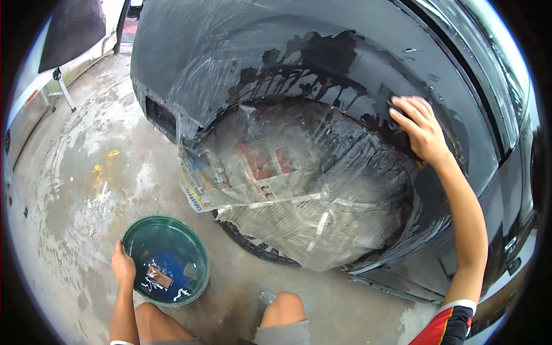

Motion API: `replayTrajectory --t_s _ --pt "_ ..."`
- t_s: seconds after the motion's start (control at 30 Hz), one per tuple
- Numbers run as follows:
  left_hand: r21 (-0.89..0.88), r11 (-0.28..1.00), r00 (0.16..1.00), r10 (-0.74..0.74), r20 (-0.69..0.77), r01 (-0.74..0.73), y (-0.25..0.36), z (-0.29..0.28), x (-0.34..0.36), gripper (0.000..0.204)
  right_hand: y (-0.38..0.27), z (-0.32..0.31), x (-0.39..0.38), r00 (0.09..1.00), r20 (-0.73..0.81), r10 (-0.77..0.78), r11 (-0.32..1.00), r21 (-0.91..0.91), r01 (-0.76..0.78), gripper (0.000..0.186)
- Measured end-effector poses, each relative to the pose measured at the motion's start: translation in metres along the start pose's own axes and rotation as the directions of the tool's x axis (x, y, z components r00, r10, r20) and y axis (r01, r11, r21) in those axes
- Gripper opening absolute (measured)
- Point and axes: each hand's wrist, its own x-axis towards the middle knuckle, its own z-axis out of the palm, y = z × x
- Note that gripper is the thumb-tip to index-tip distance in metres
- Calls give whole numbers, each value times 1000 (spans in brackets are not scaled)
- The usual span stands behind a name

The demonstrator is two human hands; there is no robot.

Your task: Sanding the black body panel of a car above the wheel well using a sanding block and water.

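Car panel (230, 52), wet above wheel arch (276, 99), touched by right hand (418, 129), hold impossible to tell; green basin (164, 229) gripped by left hand (122, 265), brown block (160, 277) lying inside.

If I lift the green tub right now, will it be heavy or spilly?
The tub would probably feel heavy, since there seems to be water inside. That water would likely slosh if tilted, because the top is open. The brown block in it might slide about, as nothing seems to pin it.

Gray conc. flr (75, 187) w/ wht. stains (145, 175), yel. splotches (113, 153)
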Motion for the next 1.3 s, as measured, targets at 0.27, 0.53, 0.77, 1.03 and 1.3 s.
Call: replayTrajectory --t_s 0.27,0.53,0.77,1.03,1.3 --pt "56 998 998 -19 59 16 30 -23 -2 36 -12 54 141 994 -50 -97 995 -20 96 54" --pt "-84 988 985 122 -118 -133 -19 17 12 37 -10 7 29 996 -81 26 999 -32 -29 48" --pt "19 998 997 66 -37 -65 0 -13 4 37 -18 66 119 980 -187 -71 997 -26 67 54" --pt "-55 989 991 135 -23 -136 15 9 18 37 -20 -15 -71 989 -57 133 991 -16 -134 53" --pt "26 989 987 148 -57 -147 -16 -7 18 40 -22 33 -13 946 -260 195 980 14 -198 56"
